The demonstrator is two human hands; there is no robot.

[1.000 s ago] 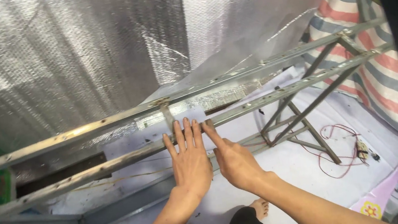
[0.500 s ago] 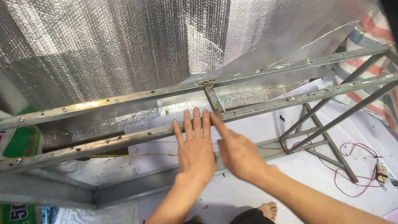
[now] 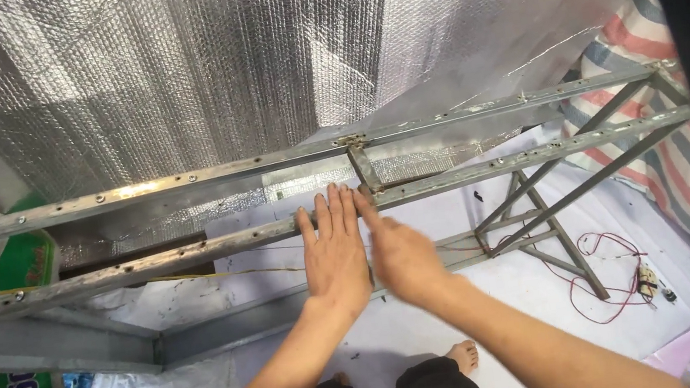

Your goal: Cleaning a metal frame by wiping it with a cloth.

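The left hand [image 3: 335,252] is open and flat, with its fingers straight and close together. Its fingertips rest on the near rail of a long metal frame [image 3: 194,252]. It holds nothing. The right hand [image 3: 400,253] is just beside it, also open, with a finger stretched toward the spot where a short crossbar [image 3: 364,170] meets the rail. This hand is blurry, so I cannot tell if it touches the metal.

The frame runs from left to right across the view, and its right end sits a bit higher. Shiny silver sheet [image 3: 216,69] hangs behind it.

The frame's left end is cut off by the edge. A red wire [image 3: 600,272] lies on the white floor [image 3: 506,288], with small parts too tiny to make out
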